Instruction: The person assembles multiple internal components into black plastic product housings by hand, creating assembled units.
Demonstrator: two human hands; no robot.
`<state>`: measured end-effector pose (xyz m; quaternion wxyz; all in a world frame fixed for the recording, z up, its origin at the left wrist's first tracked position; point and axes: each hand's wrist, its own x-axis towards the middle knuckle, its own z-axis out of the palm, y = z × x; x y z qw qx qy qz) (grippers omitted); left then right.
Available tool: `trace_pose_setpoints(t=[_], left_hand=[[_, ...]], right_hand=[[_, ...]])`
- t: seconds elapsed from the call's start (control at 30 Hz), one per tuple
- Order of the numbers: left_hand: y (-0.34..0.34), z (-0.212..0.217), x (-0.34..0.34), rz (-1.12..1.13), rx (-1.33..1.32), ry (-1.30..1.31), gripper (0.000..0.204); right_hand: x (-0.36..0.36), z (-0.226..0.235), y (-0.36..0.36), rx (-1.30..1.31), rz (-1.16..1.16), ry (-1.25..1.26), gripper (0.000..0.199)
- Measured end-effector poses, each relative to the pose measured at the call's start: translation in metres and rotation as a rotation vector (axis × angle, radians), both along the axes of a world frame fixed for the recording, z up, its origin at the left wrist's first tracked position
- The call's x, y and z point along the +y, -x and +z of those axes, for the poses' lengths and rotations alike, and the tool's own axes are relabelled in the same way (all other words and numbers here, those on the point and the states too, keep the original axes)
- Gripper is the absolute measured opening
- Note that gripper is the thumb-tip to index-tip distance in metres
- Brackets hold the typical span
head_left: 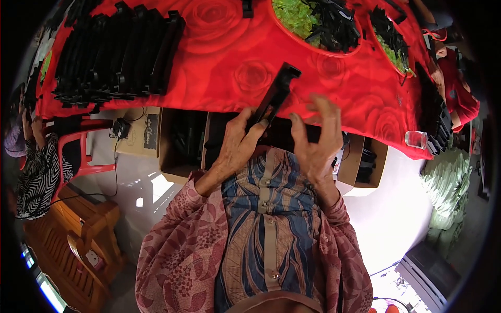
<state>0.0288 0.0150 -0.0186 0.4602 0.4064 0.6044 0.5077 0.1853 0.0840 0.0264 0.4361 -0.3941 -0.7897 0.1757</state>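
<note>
Head view has the black bar [276, 93] aslant, its long axis running from a near end at lower left up to a hooked far end at upper right, seen against the near edge of the red cloth [209, 68]. Its near end sits between the thumb and gripping fingers of the left hand [236, 141], the rest jutting past them, while the right hand [319, 143] (fingertips blurred) spreads wide beside the bar, apart from it.
</note>
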Motion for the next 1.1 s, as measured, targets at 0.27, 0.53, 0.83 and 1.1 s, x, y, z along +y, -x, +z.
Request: trace_pose_setpoints(t=[0.27, 0.53, 0.83, 1.1], left_hand=[[0.022, 0.018, -0.005, -0.339, 0.171, 0.098, 0.028], [0.017, 0.002, -0.020, -0.293, -0.035, 0.108, 0.019], [0.008, 0.000, -0.024, -0.253, 0.080, -0.027, 0.009], [0.003, 0.008, -0.022, -0.314, 0.337, 0.020, 0.018]], right_hand=[[0.012, 0.020, -0.002, 0.152, 0.154, 0.660, 0.045], [0.006, 0.005, 0.005, 0.079, 0.222, 0.432, 0.018], [0.003, 0.000, 0.010, 0.102, 0.343, 0.254, 0.005], [0.005, -0.009, 0.011, 0.103, 0.316, 0.247, 0.005]])
